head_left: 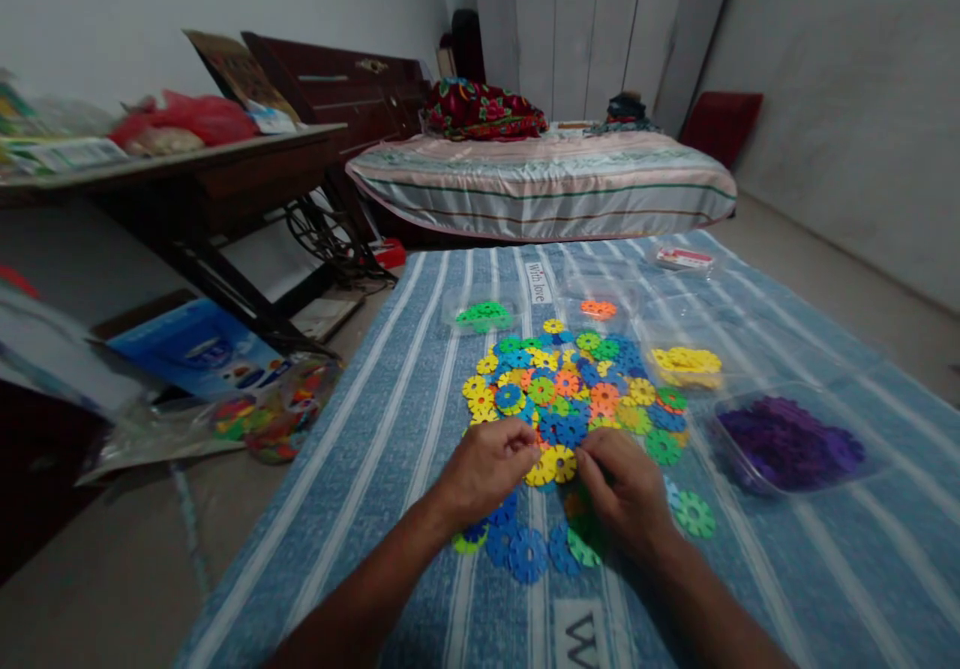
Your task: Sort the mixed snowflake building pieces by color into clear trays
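A heap of flat plastic snowflake discs in yellow, blue, green and orange lies on a blue striped mat. My left hand and my right hand meet at the heap's near edge. Both are closed in a pinch on a pair of joined yellow discs held between them. More blue and green discs lie under and just in front of my wrists.
Clear tubs hold sorted discs: purple at right, yellow, orange and green farther back. A bed stands beyond the mat. A dark table and a plastic bag of discs are at left.
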The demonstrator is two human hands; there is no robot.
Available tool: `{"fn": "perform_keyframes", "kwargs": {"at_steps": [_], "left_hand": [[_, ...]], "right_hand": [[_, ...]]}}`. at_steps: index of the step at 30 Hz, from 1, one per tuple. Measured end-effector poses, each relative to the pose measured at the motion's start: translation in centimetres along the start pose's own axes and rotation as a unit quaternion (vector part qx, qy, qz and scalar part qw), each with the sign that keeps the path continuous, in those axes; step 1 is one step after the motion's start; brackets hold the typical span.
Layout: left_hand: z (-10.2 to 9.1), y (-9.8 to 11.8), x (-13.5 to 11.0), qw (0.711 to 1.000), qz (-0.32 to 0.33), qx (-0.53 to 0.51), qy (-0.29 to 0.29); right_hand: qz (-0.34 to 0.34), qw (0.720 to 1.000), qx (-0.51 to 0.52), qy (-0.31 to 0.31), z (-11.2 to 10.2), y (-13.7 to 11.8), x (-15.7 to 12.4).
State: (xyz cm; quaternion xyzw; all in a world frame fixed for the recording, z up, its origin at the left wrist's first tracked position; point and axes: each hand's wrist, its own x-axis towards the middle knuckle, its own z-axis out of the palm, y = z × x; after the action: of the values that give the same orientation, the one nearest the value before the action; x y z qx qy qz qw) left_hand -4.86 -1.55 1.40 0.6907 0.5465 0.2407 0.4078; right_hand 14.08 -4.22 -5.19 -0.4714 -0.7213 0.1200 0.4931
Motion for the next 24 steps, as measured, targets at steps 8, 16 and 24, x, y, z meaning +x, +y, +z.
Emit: {"fn": "perform_keyframes", "kwargs": {"at_steps": [8, 16, 24], "left_hand": [[3.1, -0.9, -2.7, 0.968, 0.168, 0.185, 0.009], [6.2, -0.5, -3.8, 0.949, 0.231, 0.212, 0.021], [7.1, -0.1, -4.9, 0.944, 0.208, 0.254, -0.043]], "right_hand": [[0.009, 0.998, -0.032, 0.046, -0.9, 0.9, 0.5], [0.033, 0.997, -0.045, 0.056, -1.3, 1.7, 0.7], [0.042, 0.996, -0.059, 0.059, -1.7, 1.9, 0.9]]}}
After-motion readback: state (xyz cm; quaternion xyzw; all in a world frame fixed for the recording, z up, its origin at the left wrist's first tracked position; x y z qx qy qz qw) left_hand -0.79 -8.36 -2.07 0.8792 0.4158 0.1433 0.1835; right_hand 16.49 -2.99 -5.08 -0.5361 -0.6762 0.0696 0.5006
